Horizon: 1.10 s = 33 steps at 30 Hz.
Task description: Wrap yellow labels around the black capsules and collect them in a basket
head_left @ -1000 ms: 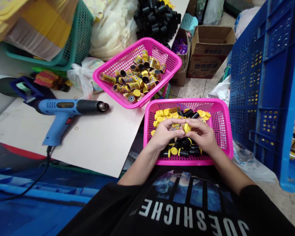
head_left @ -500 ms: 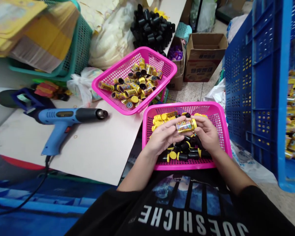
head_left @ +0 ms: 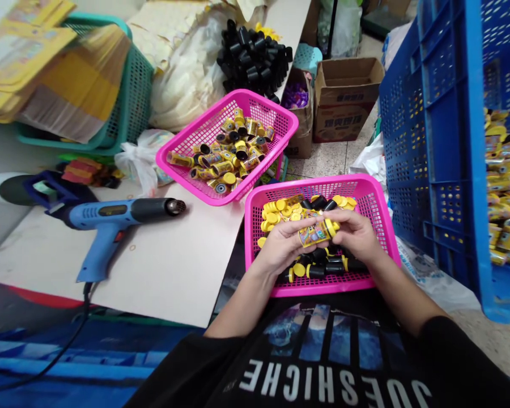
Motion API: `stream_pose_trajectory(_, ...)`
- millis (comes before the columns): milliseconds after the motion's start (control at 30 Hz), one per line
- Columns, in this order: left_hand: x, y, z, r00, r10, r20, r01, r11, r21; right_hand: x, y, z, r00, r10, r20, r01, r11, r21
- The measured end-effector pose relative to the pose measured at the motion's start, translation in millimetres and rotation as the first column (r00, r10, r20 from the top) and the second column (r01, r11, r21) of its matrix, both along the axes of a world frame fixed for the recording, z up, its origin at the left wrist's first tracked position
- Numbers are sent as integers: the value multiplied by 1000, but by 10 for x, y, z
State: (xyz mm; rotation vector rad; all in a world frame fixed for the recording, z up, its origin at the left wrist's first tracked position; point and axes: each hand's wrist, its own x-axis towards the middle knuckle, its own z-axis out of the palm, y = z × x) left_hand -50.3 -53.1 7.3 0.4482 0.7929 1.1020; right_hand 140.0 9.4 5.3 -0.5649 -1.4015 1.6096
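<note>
Over the near pink basket (head_left: 385, 226), both my hands are on a small yellow-capped tube (head_left: 314, 233) with a colourful printed yellow wrapper. My left hand (head_left: 278, 245) is closed round its left end, the fingers behind it. At the cap end, my right hand (head_left: 356, 233) pinches with thumb and fingers. The tube tilts, its capped end slightly higher. Beneath my hands lie several yellow caps (head_left: 272, 217) and black tubes with yellow caps (head_left: 315, 271), partly hidden by the hands.
A second pink basket (head_left: 172, 170) holds several wrapped tubes. On the table left lies a blue heat gun (head_left: 106, 214) with its cord. Black tubes (head_left: 255, 59) are heaped at the back. A tall blue crate (head_left: 446, 147) stands right, cardboard boxes (head_left: 344, 113) behind.
The tube has turned and tilted between my hands, its printed side now facing the camera. Both hands stay over the basket. The view has shifted slightly.
</note>
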Motion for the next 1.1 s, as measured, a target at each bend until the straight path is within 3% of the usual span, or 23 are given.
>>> stream_pose_trajectory(300,-62,68,79,992,-6,124,3,1000,20,-4,-8,129,996,3,93,-2,1000,-14)
stream_pose_trajectory(433,-99,74,20,993,-29,118,29,1000,0,33,-43,128,987,-73,140,90,989,-115)
stream_pose_trajectory(600,-117,70,-30,989,-57,135,58,998,-5,69,-3,77,993,118,0,-112,942,-316)
stream_pose_trajectory(767,-140,83,-31,989,-50,137,46,998,36,51,48,86,981,195,-14,-192,948,-256)
stream_pose_trajectory(933,-169,85,-28,995,-67,69,64,997,52,46,-15,108,995,70,68,-64,994,-91)
stream_pose_trajectory(1100,-178,81,-44,998,-66,-10,66,996,54,68,-58,114,992,102,70,-90,983,-158)
